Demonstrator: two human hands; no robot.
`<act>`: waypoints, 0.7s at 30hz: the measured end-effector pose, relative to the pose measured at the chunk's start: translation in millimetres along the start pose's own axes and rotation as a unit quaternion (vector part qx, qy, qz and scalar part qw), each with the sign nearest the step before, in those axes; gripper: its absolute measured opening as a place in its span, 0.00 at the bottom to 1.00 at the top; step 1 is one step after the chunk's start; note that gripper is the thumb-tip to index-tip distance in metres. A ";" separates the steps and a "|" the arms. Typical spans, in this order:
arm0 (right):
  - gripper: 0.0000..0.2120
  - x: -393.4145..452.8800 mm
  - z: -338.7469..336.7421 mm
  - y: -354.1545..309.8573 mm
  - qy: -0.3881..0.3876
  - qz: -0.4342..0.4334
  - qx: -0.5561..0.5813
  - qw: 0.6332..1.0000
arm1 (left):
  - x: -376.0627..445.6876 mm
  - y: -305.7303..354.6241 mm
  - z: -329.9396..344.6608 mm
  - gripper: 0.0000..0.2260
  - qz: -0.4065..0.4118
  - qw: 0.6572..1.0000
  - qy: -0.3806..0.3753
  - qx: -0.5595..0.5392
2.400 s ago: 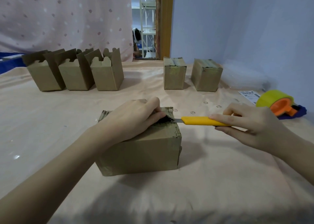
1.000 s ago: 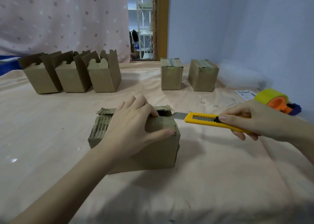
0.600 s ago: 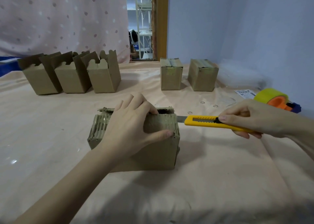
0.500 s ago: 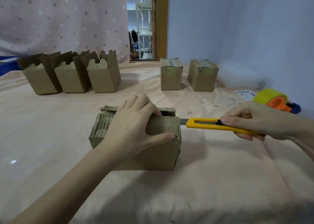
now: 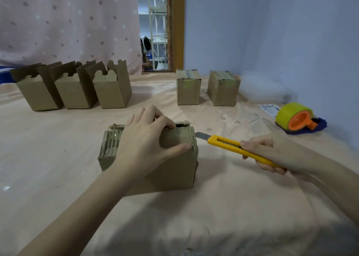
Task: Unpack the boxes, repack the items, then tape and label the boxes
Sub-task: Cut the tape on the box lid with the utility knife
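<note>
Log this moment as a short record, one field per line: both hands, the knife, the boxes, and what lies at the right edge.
left hand: grips the near box over its top edge
right hand: grip on the yellow utility knife
blade: out, tip beside the near box's upper right corner
open boxes: three, far left, flaps up
closed boxes: two, far centre
tape dispenser: right edge, on a dark blue cloth
label sheet: behind the dispenser

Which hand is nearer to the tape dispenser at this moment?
Right. The right hand, gripping the yellow box cutter, sits just in front of the tape dispenser. The left hand grips the near cardboard box, farther to the left.
</note>
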State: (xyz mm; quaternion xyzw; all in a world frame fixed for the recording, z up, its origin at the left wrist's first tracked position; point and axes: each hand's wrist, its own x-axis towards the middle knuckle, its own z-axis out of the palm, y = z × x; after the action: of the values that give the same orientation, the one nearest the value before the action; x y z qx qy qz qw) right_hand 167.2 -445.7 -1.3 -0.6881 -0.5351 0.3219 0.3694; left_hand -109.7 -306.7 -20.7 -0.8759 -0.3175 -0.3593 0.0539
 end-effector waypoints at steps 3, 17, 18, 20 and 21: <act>0.18 -13.9 38.0 -9.7 0.002 0.050 -0.006 0.999 | 0.8 3.3 0.9 0.30 0.000 1.000 0.009 0.023; 0.18 -22.3 85.0 30.6 0.165 0.068 0.162 0.970 | 9.2 1.7 1.3 0.37 0.026 0.994 -0.102 0.017; 0.18 -20.2 84.2 32.5 0.176 0.076 0.158 0.969 | 10.4 2.0 1.8 0.37 0.026 0.995 -0.095 0.011; 0.17 -13.7 82.7 37.2 0.190 0.095 0.164 0.963 | 12.8 4.2 3.8 0.37 0.026 0.996 -0.082 -0.004; 0.15 -10.5 82.2 39.6 0.193 0.107 0.168 0.961 | 14.1 6.3 5.3 0.37 0.027 0.997 -0.076 -0.011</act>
State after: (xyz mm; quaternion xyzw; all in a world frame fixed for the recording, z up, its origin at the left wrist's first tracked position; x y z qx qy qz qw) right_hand 115.8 -448.5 -77.2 -0.7183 -0.3149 0.3057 0.5399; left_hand -95.2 -302.7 -14.4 -0.9096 -0.2928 -0.2933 0.0292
